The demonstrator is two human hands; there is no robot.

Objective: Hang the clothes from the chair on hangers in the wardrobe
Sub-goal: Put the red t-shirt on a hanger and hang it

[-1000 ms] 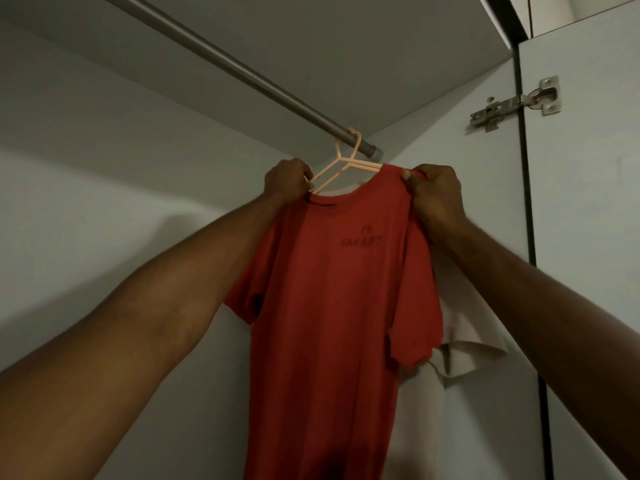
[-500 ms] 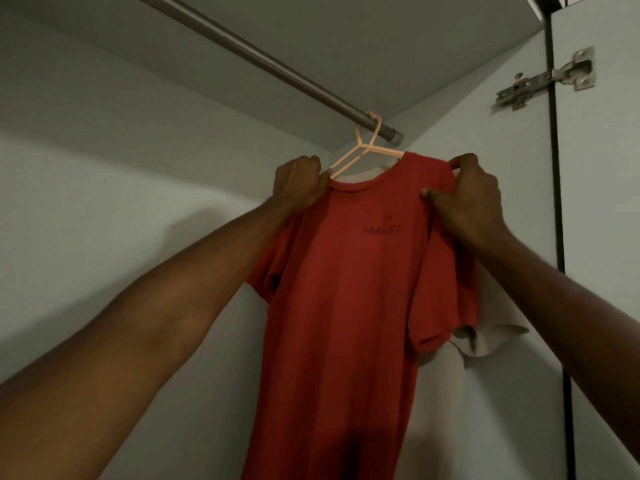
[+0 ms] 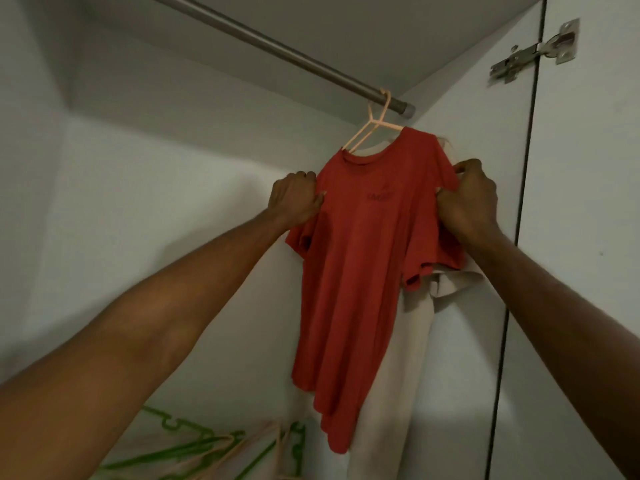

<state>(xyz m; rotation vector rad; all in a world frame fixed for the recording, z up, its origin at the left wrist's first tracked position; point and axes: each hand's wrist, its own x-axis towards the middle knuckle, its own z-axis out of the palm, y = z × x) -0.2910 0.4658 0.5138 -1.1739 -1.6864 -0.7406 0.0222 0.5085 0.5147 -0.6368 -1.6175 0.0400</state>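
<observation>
Nearest the camera, spare hangers (image 3: 207,452), green and pale, lie in a heap low in the wardrobe. Above them two bare forearms reach up and forward. The left hand (image 3: 294,199) has its fingers curled into the shirt's left shoulder edge, pinching the cloth; the right hand (image 3: 467,199) pinches the right shoulder seam between thumb and fingers, so both grips are narrow and closed on fabric. The red shirt (image 3: 367,271) hangs full length between the hands from a pale pink hanger (image 3: 374,128), whose left arm shows bare above the collar while the right arm is hidden under the cloth. The hook sits over the metal rod (image 3: 277,51) close to its right end. Just behind the red shirt, touching it, hangs a cream garment (image 3: 398,358). Farthest back are the wardrobe's side wall (image 3: 478,98) and the door with its steel hinge (image 3: 535,51). Step in hand, as judged: squaring the shirt on a hanger already placed on the rod. The next move probably calls for drawing the left shoulder over the bare hanger arm, then letting go with both hands and fetching another garment. A small dark print on the chest (image 3: 379,195) is too blurred to read; no other writing is visible.
</observation>
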